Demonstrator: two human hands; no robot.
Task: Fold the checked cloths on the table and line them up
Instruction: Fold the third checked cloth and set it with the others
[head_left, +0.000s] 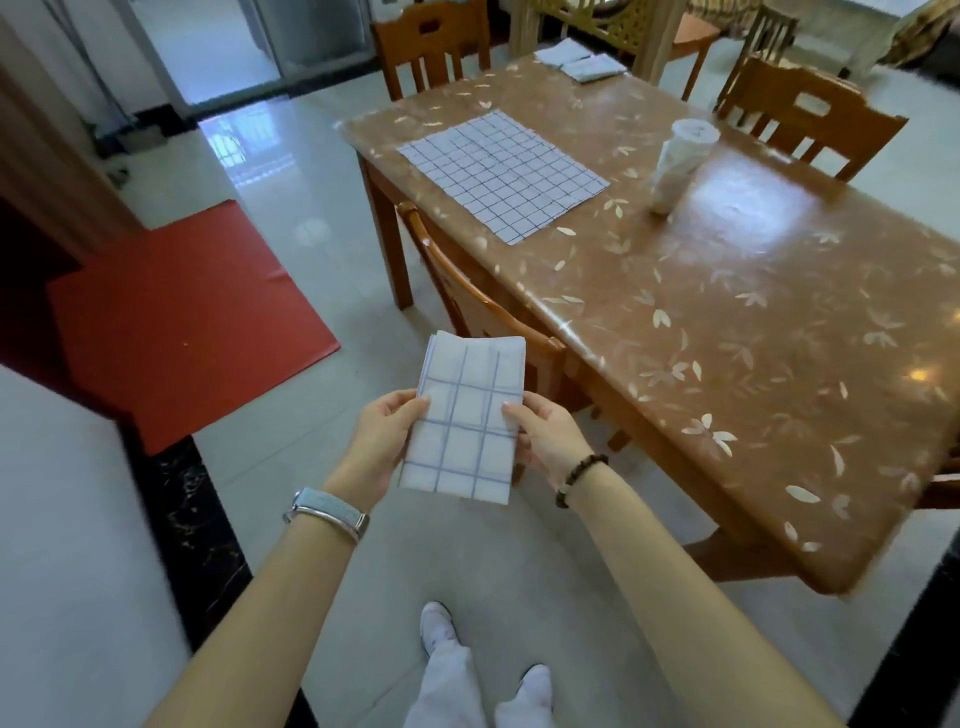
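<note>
While outstretched, left hand (387, 441), right hand (550, 439) on folded cloth (462, 421).

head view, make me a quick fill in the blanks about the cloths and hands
The left hand and right hand hold a checked cloth that is already ___.
The spread-out cloth lies flat on the ___.
The beaded bracelet is on the ___ wrist.
Missing: folded; table; right.

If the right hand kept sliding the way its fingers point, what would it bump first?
The right hand pinches the folded checked cloth, so that comes first; beyond it, probably the left hand, though depth is unclear.
</note>
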